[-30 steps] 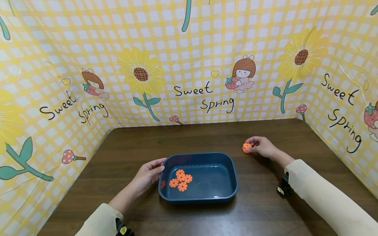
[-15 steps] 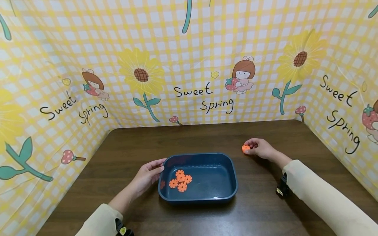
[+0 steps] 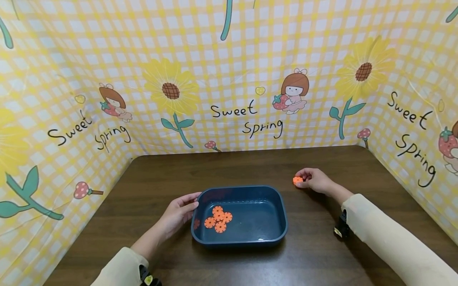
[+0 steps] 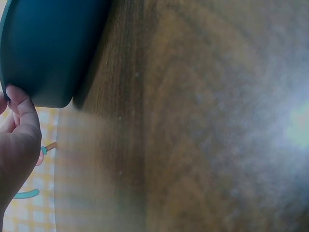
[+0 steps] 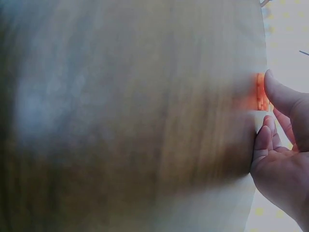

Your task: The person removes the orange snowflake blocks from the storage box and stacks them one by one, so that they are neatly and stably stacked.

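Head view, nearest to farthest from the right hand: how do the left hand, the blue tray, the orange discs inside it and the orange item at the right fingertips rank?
1. Orange item: pinched in the right hand.
2. Blue tray: to that hand's left.
3. Orange discs: in the tray's left half.
4. Left hand: at the tray's left end.

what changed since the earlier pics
Very little: the orange item in the right hand seems tipped slightly flatter. Nothing was visibly grasped or released. The left hand still holds the blue tray; the orange discs inside stayed put.
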Motion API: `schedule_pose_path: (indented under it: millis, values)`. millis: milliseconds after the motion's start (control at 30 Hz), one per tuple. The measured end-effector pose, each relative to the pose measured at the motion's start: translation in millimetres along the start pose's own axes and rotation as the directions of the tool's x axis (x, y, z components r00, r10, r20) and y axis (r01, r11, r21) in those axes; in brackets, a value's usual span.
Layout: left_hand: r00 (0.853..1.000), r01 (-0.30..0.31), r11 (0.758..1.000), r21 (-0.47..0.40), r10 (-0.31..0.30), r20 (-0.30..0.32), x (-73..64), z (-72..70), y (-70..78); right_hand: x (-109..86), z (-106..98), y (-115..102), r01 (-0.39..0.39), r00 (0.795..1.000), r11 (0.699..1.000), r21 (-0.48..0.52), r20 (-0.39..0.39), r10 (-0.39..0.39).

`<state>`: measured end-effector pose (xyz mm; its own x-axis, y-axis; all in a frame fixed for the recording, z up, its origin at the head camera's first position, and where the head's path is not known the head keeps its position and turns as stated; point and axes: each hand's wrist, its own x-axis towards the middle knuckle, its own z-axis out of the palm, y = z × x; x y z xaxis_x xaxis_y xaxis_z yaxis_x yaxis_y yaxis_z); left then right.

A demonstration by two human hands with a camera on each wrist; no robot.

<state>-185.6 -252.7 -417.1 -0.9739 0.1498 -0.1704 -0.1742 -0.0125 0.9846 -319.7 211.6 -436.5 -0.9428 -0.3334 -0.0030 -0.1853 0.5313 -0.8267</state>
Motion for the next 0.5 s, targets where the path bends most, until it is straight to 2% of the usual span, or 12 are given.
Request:
schedule_pose_path:
  millis: [500]
  values:
    - [1.0, 0.0, 1.0, 0.005, 0.0, -0.002, -1.0, 0.2, 0.5, -0.2, 0.3, -0.3, -0.015, 1.0, 1.0, 0.013, -0.012, 0.015]
